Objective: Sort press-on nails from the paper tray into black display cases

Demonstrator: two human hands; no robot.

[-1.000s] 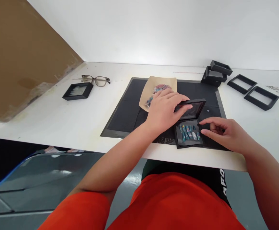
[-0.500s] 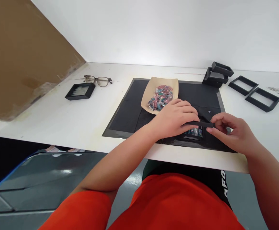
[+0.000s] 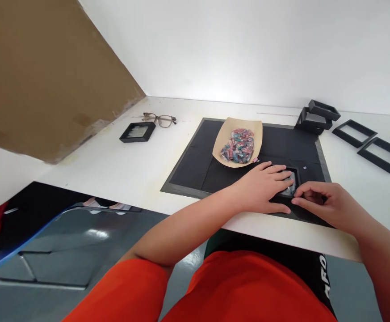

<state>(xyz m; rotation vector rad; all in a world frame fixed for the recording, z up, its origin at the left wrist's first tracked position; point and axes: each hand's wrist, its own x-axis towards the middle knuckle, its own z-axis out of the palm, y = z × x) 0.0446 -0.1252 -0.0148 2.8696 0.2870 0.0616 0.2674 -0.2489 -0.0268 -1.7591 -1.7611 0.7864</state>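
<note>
In the head view: resting flat across a black box (image 3: 291, 190) with the left hand (image 3: 265, 185), fingers spread, holding nothing between them. Touching its right edge with the right hand (image 3: 325, 201), thumb and forefinger narrowed; cannot tell whether gripping. Seemingly lidded, with shiny pieces inside; cannot tell whether fully closed. Blocking much of it with the left hand. Just beyond that hand, on a dark mat (image 3: 184, 174): a paper tray (image 3: 222, 143) of small packets (image 3: 240, 145). Beyond the right: a bead (image 3: 304, 167), stacked boxes (image 3: 317, 118), hollow frames (image 3: 377, 164). Well left of both: glasses (image 3: 164, 120).
</note>
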